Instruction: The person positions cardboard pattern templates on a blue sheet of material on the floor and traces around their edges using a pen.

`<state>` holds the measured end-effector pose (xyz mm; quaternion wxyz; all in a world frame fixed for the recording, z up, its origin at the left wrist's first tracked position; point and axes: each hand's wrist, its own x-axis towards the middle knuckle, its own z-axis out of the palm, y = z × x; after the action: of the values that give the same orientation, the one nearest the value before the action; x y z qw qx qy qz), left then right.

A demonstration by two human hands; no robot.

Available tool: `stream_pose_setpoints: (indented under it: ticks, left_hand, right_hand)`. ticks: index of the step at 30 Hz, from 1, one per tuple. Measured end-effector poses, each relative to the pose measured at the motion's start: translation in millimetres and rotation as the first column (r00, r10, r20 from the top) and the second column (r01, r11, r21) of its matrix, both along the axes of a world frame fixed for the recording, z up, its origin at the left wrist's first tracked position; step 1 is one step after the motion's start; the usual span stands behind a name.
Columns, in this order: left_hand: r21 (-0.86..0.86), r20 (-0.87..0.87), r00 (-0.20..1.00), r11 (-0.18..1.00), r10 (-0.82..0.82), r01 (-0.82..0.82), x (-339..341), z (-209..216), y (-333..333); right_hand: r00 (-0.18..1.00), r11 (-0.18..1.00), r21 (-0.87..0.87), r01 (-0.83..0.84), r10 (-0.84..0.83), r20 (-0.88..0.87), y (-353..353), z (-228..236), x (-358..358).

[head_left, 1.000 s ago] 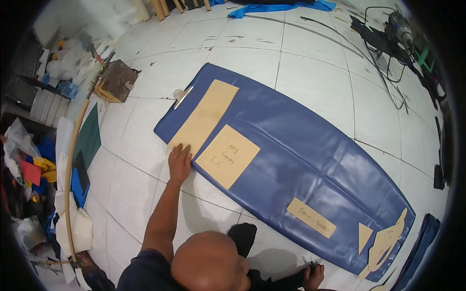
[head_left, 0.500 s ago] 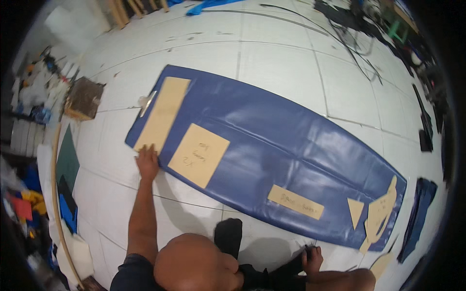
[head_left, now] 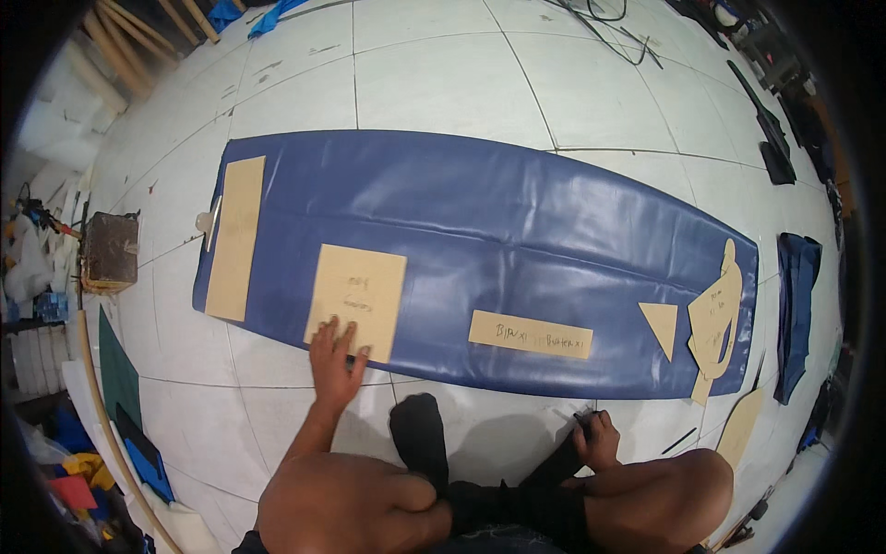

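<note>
A long piece of dark blue, glossy sheet material (head_left: 443,295) lies on the floor before me, tapering to the right. My left hand (head_left: 338,365) is open, fingers spread on the lower edge of a squarish tan card pattern piece (head_left: 369,286) with handwriting on it. To its left lies a tall tan card strip (head_left: 237,240). Farther right are a small written-on card strip (head_left: 531,334), a card triangle (head_left: 661,325) and curved card pieces (head_left: 712,314) at the right end. My right hand (head_left: 600,438) is closed beside my foot, around something small and dark that I cannot make out.
A brown block (head_left: 111,251) stands on the floor at left, near a long wooden stick (head_left: 115,425) and green sheet (head_left: 118,365). Folded dark blue material (head_left: 796,314) lies at right. A metal piece (head_left: 214,224) sits at the sheet's left end. Black strips (head_left: 609,28) lie far off.
My left hand has moved right, from the tall card strip to the lower edge of the squarish piece. The view has turned and shifted. My right hand stays closed near my foot.
</note>
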<state>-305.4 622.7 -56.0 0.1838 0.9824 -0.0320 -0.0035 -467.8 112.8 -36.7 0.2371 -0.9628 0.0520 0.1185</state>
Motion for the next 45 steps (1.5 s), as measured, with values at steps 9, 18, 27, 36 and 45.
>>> stream_pose_setpoints:
  ticks: [9,18,27,36,45]
  left_hand:
    - [-0.018,0.052,0.998,0.999,-0.046,0.047,-18,-7,-68]
    - [-0.036,0.044,0.998,0.998,-0.044,0.046,-20,-17,-68]
    - [-0.039,0.062,0.998,0.999,-0.030,0.032,-22,-18,-58]
    - [-0.008,0.105,0.991,0.996,-0.083,0.085,-19,-29,-74]
    - [-0.111,0.234,0.968,0.987,-0.086,0.114,-35,-14,-55]
  right_hand:
    - [0.998,0.998,0.067,0.011,-0.015,0.061,1,0,-2]
    - [1.000,1.000,0.004,0.009,-0.009,0.013,-7,-6,-6]
    - [1.000,1.000,0.000,0.014,-0.014,0.004,2,-6,0]
    - [0.998,0.991,0.134,0.009,0.000,-0.070,-38,9,15]
    - [0.584,0.772,0.604,-0.198,-0.402,0.706,-82,255,176]
